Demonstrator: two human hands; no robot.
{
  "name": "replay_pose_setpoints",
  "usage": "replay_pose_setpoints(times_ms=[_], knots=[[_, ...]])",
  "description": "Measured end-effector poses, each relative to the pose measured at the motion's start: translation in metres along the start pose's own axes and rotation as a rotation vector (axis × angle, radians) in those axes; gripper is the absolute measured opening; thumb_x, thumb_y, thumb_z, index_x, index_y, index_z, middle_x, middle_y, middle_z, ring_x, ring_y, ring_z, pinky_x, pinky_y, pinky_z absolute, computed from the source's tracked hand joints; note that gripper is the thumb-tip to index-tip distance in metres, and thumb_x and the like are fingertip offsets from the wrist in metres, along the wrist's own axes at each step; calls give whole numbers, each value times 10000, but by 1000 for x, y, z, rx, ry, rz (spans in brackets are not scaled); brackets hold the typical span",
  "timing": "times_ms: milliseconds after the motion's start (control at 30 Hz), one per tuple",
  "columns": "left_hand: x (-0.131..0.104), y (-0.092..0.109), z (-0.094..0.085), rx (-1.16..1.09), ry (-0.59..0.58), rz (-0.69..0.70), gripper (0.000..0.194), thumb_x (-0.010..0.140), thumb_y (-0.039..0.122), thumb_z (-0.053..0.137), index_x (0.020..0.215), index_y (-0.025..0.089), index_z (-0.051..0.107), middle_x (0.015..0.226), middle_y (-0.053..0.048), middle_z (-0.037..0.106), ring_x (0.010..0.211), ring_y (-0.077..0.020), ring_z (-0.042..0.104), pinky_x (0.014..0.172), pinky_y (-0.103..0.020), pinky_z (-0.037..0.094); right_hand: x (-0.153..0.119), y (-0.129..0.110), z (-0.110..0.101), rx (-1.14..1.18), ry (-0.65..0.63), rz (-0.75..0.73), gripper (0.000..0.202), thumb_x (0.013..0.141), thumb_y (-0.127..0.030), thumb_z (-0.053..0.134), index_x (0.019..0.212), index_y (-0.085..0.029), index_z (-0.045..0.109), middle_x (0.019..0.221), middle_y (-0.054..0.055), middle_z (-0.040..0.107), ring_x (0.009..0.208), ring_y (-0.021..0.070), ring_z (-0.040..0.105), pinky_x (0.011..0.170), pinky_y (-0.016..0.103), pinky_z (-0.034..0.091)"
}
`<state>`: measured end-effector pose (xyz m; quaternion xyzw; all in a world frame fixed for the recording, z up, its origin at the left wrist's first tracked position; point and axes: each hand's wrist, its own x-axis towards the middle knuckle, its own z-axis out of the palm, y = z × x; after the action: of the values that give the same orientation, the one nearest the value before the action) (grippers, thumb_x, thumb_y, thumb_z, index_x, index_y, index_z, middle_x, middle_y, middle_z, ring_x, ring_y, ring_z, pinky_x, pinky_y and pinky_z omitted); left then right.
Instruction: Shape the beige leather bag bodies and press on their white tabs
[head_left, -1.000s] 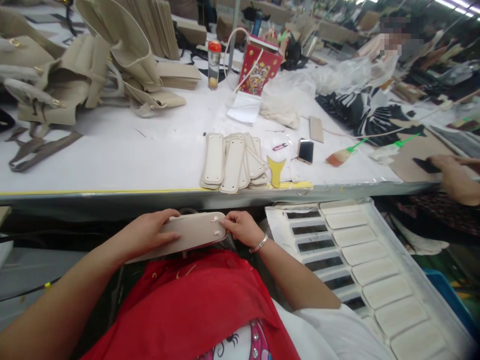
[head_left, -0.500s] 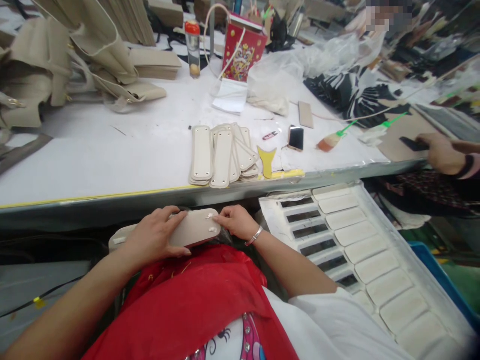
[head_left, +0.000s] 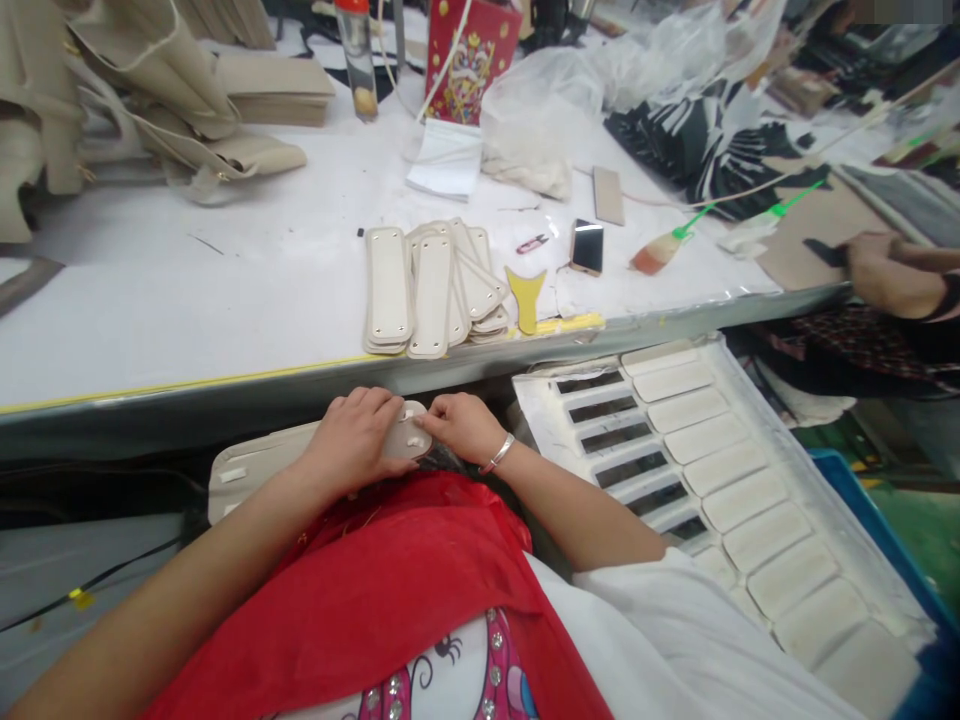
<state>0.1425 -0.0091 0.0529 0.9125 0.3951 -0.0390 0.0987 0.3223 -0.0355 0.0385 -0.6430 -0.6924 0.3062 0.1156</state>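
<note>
Over my lap, my left hand (head_left: 358, 440) wraps round a beige strap piece (head_left: 405, 440) with a rounded end and two small white tabs on it. The fingertips of my right hand (head_left: 459, 428) pinch at the upper tab on that end. A larger beige panel (head_left: 266, 458) with a white tab lies under my left forearm. On the table just beyond my hands sits a pile of cream rounded strips (head_left: 431, 295) with small metal dots at their ends. A yellow forked piece (head_left: 527, 300) lies to the right of the pile.
A white rack (head_left: 739, 480) of cream pieces stands at my right. On the table (head_left: 187, 320) are a phone (head_left: 586, 246), a glue bottle (head_left: 660, 250), a red bag (head_left: 472, 60) and beige bags (head_left: 165, 80). Another person's hand (head_left: 877, 275) is at the far right.
My left hand has moved toward the rounded end, covering more of the strap piece. More of the beige panel shows at the left. The view has shifted slightly, so table objects sit higher.
</note>
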Motion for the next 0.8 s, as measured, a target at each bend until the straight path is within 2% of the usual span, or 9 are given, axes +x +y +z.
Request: replay_pose_setpoints(times_ms=[200,367,600,800], knots=[[3,0,0,-49,-8,8,580,659,592,590,1055,169,556,1061,-106,555,950,-264,488,801,-362,368,0,2,2,-47,28,-29,360,836,-448,522,666,-158,649,635,24,638,539,92,467,511,236,213],[2,0,3,-44,3,18,566,623,538,637,1042,166,555,1084,-113,551,955,-274,488,782,-376,386,-2,1,3,-60,9,-10,339,835,-440,532,680,-161,645,646,21,636,540,93,469,514,242,214],[4,6,2,-28,14,-1,539,605,466,640,1029,144,556,1040,-134,557,946,-293,485,784,-400,394,0,-2,0,-11,-6,3,319,816,-406,559,645,-149,635,618,9,613,530,77,439,516,235,219],[9,7,4,4,37,21,515,606,490,614,971,130,564,977,-131,552,897,-291,485,746,-401,403,3,-1,-2,59,-37,30,305,794,-380,588,626,-130,635,562,-9,575,516,64,400,515,218,225]])
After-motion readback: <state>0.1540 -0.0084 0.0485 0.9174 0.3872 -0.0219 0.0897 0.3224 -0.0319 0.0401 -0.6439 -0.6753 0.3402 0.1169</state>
